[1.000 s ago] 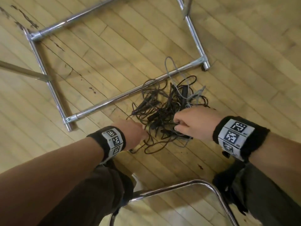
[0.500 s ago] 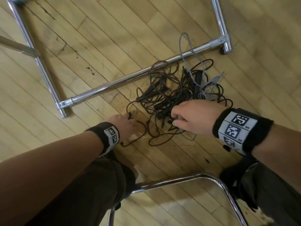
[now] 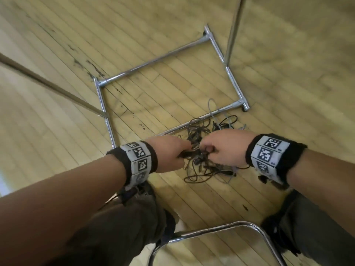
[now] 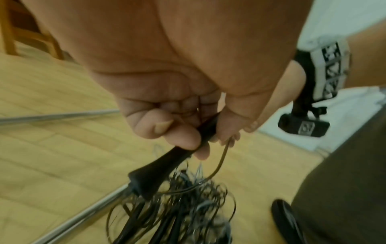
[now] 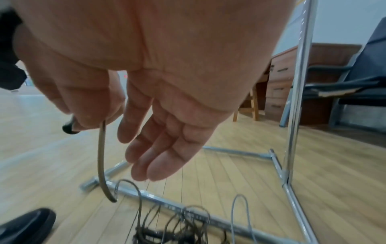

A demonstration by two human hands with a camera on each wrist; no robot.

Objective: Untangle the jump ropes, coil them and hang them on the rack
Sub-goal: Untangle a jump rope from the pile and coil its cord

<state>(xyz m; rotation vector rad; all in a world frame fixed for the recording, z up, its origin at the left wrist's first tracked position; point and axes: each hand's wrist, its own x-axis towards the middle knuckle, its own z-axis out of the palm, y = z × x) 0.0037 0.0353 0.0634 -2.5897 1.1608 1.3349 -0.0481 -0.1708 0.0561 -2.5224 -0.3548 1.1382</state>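
A worn wooden plank floor (image 3: 192, 191) is carrying a chrome rack's rectangular base (image 3: 155, 60) and a tangle of jump ropes (image 3: 207, 169) lying across its near bar.

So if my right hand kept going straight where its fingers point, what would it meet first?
Probably the tangled jump ropes on the floor just below the right hand, with the rack's chrome base bar right behind; depth is unclear.

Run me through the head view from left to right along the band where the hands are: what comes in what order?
Left wristband → left hand, gripping a black handle → tangled jump ropes → right hand, pinching a cord → right wristband.
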